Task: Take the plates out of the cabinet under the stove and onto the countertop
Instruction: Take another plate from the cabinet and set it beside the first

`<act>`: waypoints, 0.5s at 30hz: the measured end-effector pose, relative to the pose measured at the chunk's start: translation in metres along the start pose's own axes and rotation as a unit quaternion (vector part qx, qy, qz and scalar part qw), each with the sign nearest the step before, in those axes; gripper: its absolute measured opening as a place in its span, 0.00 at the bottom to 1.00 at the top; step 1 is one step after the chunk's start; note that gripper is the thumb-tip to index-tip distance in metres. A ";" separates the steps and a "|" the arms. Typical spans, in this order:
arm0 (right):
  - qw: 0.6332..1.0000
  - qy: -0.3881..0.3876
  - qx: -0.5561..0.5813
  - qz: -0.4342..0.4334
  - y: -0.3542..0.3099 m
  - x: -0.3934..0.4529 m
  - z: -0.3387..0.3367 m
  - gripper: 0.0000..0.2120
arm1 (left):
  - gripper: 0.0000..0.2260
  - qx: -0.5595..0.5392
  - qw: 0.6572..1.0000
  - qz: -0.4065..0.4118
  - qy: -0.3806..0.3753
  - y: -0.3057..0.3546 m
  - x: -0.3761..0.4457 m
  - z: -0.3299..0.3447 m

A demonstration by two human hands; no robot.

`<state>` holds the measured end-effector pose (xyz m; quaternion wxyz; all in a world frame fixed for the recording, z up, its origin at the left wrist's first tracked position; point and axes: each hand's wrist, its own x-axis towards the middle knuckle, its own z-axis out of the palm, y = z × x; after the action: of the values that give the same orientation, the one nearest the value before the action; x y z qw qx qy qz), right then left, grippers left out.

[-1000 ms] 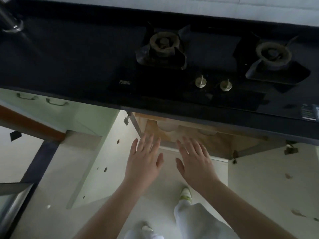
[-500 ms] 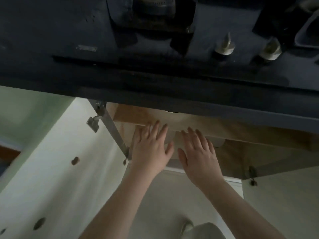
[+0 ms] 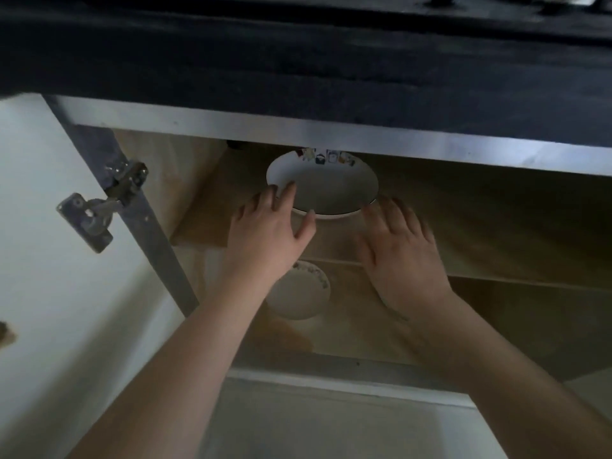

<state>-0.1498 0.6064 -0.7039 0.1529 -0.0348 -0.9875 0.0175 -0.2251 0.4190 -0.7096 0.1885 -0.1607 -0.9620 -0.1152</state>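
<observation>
Both hands flat, unclenched: left hand [image 3: 265,240] touching upper plate [image 3: 323,187], right hand [image 3: 402,256] nearing; the rim could be slipping off ungripped fingers.

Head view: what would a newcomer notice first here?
Two bare hands reach into the open cabinet under the dark countertop. The left hand touches the near left rim of a white plate on the upper shelf, while the right hand hovers open at its right edge. A smaller plate lies on the shelf below, and a door hinge juts out at left.
</observation>
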 end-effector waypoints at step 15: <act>0.958 -0.083 0.223 0.159 0.034 0.114 0.006 0.23 | 0.22 -0.244 0.954 -0.172 -0.004 -0.033 0.089 0.019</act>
<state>-0.2577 0.6490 -0.6770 0.0699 -0.1549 -0.9493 0.2645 -0.3204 0.4180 -0.6968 0.1167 -0.0340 -0.9183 -0.3767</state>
